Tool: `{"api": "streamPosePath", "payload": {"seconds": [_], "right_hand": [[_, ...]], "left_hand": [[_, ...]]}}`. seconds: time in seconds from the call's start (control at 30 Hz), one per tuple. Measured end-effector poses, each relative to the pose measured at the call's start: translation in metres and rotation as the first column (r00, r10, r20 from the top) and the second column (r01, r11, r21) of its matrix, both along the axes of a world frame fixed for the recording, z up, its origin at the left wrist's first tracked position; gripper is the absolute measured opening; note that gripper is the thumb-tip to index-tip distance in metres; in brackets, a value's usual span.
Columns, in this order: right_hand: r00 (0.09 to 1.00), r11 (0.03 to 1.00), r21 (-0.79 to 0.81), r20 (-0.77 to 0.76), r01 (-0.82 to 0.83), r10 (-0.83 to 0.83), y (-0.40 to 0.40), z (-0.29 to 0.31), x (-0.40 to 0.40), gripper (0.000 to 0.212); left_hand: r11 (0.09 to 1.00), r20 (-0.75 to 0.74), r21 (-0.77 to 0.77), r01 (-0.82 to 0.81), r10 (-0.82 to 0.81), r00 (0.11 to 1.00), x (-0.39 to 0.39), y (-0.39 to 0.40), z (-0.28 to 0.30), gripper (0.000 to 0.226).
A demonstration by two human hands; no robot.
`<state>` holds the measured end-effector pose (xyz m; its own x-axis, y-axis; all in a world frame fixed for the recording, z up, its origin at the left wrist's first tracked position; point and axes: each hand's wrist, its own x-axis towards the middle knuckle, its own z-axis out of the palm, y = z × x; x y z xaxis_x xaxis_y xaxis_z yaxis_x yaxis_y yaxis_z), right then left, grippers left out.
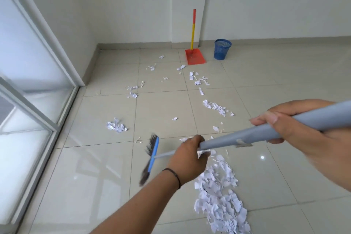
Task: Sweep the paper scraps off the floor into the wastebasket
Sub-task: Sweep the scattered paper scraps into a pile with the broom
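Observation:
Both hands grip a broom with a grey handle (237,139). My left hand (188,156) holds it low down, and my right hand (296,125) holds it higher up at the right. The blue broom head (153,156) with dark bristles hangs left of my left hand, just above the floor. A big heap of white paper scraps (220,195) lies below my left hand. Smaller scraps (116,125) are strewn over the tiles, some (214,106) further up. The blue mesh wastebasket (221,49) stands by the far wall.
A red dustpan (195,56) with a red and yellow stick leans against the wall left of the wastebasket. A glass partition with a white frame (38,74) runs along the left side. White walls close the corner at the back.

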<state>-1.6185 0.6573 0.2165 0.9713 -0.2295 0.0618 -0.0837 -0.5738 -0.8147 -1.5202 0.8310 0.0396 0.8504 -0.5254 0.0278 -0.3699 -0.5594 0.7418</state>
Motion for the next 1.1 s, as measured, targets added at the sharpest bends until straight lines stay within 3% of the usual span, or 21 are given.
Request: {"api": "streamPosePath", "payload": {"seconds": [0.07,0.1,0.27,0.37,0.53,0.63,0.73,0.93,1.03,1.1], "right_hand": [[0.997,1.0,-0.005,0.075,-0.001,0.002,0.032,-0.001,0.021,0.051],[0.998,0.999,0.022,0.054,-0.039,0.038,0.054,-0.002,0.035,0.051],[0.986,0.982,0.121,0.103,-0.144,0.132,0.137,-0.054,0.106,0.002],[0.971,0.97,0.151,0.173,-0.189,0.163,0.2,-0.082,0.158,0.016],[0.955,0.95,0.186,0.209,-0.251,0.211,0.291,-0.112,0.237,0.011],[0.95,0.935,0.179,0.126,-0.305,0.286,0.328,-0.122,0.27,0.015],[0.926,0.924,0.062,0.039,-0.378,0.376,0.35,-0.123,0.291,0.014],[0.916,0.917,0.017,0.048,-0.399,0.398,0.331,-0.071,0.314,0.02],[0.961,0.972,0.005,0.152,-0.235,0.231,0.313,-0.057,0.323,0.009],[0.979,0.99,-0.098,0.165,-0.105,0.12,0.301,-0.059,0.332,0.021]], "left_hand": [[0.999,0.012,0.041,-0.013,0.013,1.0,0.031,0.031,-0.005,0.014],[0.996,0.007,0.084,-0.031,0.031,1.0,0.051,0.051,-0.01,0.014],[0.963,-0.014,0.232,-0.14,0.147,0.989,0.124,0.146,-0.035,0.011],[0.939,-0.022,0.296,-0.177,0.192,0.981,0.181,0.209,-0.046,0.014],[0.895,-0.007,0.319,-0.312,0.332,0.943,0.253,0.284,-0.058,0.036],[0.879,-0.099,0.392,-0.271,0.333,0.938,0.279,0.311,-0.068,0.045],[0.85,-0.158,0.515,-0.111,0.222,0.962,0.298,0.325,-0.078,0.05],[0.92,-0.123,0.391,-0.014,0.067,0.99,0.316,0.298,-0.066,0.019],[0.965,-0.034,0.245,-0.089,0.1,0.994,0.319,0.281,-0.055,0.018],[0.979,0.021,0.152,-0.138,0.137,0.99,0.326,0.276,-0.052,0.017]]}}
